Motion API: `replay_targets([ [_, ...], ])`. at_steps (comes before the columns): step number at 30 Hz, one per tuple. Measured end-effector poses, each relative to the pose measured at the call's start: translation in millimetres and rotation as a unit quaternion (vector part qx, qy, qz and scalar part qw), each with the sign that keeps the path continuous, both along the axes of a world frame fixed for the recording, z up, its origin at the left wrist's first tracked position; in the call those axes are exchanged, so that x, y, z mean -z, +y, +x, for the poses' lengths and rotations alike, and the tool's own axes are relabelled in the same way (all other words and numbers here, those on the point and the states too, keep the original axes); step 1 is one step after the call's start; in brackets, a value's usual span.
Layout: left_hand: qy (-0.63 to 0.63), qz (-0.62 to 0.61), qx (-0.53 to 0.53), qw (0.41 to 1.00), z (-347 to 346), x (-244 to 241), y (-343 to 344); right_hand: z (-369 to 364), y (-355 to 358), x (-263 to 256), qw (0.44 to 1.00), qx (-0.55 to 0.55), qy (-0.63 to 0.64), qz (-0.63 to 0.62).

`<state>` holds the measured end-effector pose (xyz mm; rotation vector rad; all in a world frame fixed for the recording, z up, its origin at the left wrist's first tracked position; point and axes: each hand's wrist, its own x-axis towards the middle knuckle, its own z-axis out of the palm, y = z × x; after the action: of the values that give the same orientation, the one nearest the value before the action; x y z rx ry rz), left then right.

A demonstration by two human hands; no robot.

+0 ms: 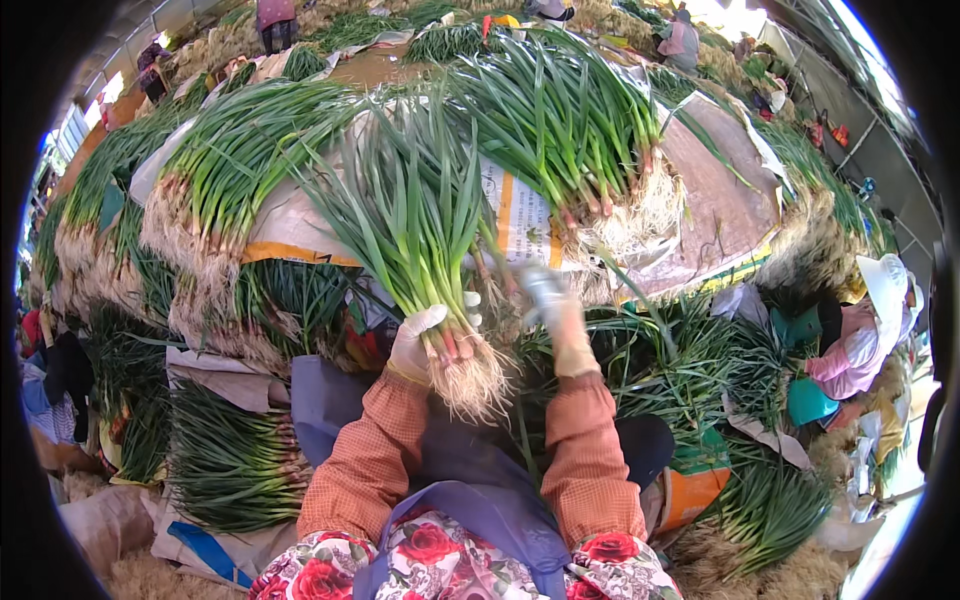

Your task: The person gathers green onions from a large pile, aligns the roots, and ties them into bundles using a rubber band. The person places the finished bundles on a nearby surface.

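My left hand (420,341), in a pale glove, is closed around the lower stems of a bunch of green garlic (420,240). The leaves fan away from me, and the whitish roots (472,382) hang toward my lap. To the right, my right hand (551,307) is also gloved and blurred by motion, with grey-white covering on its fingers. Whether it holds anything cannot be made out. Just beside it, a few thin stalks (489,244) with roots lie at the edge of the heap. Beyond them, a thick pile of green garlic (570,135) rests on printed sacking (517,217).
More bundles lie at the left (232,165) and on a sack (232,450) by my left side. Loose plants (660,352) crowd the right. A person in a white hat (862,337) sits at the far right; other people work farther back. My blue apron (457,450) covers my lap.
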<state>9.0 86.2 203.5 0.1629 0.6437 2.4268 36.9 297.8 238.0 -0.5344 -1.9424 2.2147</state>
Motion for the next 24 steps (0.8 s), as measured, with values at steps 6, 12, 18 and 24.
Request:
replay_targets([
  [6,0.100,-0.003,-0.055,0.994,3.4,-42.1,-21.6,-12.3,-9.7,13.5,0.994,0.014,0.071,0.077],
  [12,0.026,0.024,-0.002,0.999,-2.0,-16.7,-3.4,19.8,-39.1,46.0,0.775,-0.098,0.079,0.619],
  [18,-0.028,0.108,-0.065,0.992,5.0,-9.1,-15.2,21.0,-7.1,20.5,0.983,0.028,0.102,0.151],
  [24,-0.015,0.066,-0.083,0.994,27.0,-37.2,-3.2,-37.7,-63.3,-50.3,0.961,-0.197,-0.099,0.166],
])
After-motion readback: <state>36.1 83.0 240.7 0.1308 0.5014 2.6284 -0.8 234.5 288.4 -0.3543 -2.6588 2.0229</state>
